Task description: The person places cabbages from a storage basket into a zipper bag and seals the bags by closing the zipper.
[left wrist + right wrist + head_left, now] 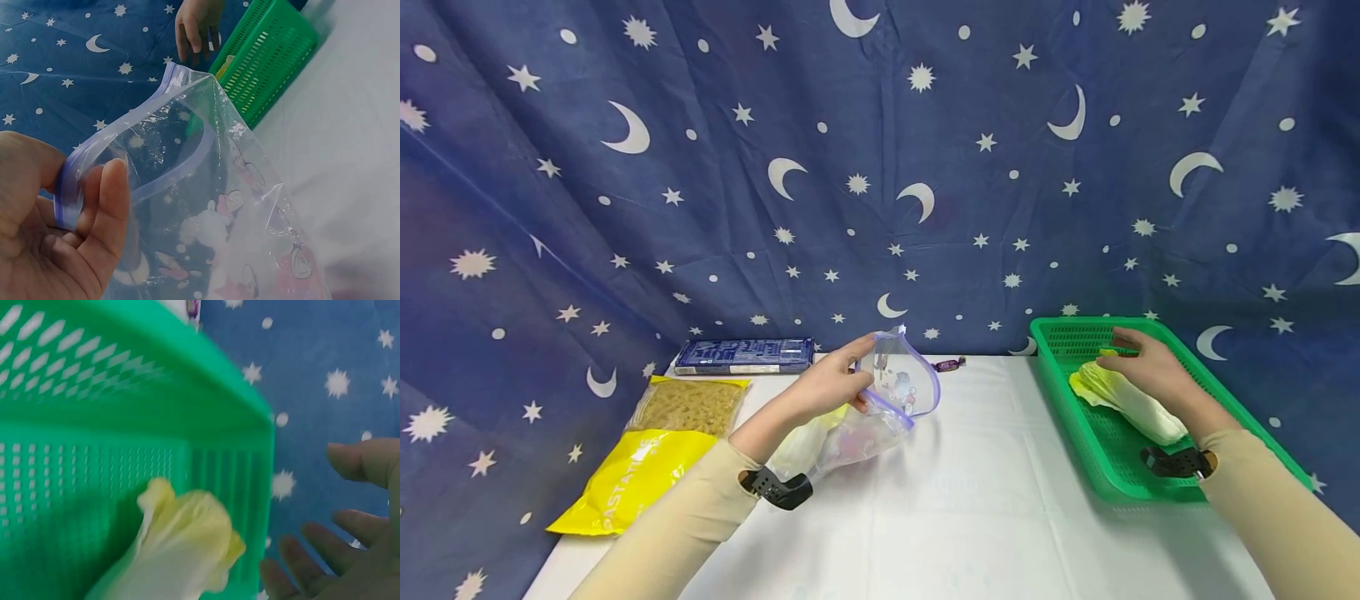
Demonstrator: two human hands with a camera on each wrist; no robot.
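Observation:
My left hand [833, 379] pinches the purple-edged mouth of a clear zip bag [891, 375] printed with small cartoon figures. The bag's mouth gapes toward the right. Behind my left wrist, a pale cabbage [797, 446] lies at or in the bag's lower part; which one is hard to tell. Over the green basket [1063, 425] hovers my right hand [1150, 367], fingers spread and holding nothing. Below it a pale cabbage with yellow leaf tips [187, 544] lies on the basket floor. In the right wrist view, the fingers [322, 547] are apart from the cabbage.
A yellow pasta bag [655, 454] lies at the left, with a dark blue box [743, 356] behind it. One small purple wrapped candy [949, 365] sits near the back edge. A blue curtain with moons and stars [880, 167] hangs behind the white table [962, 517].

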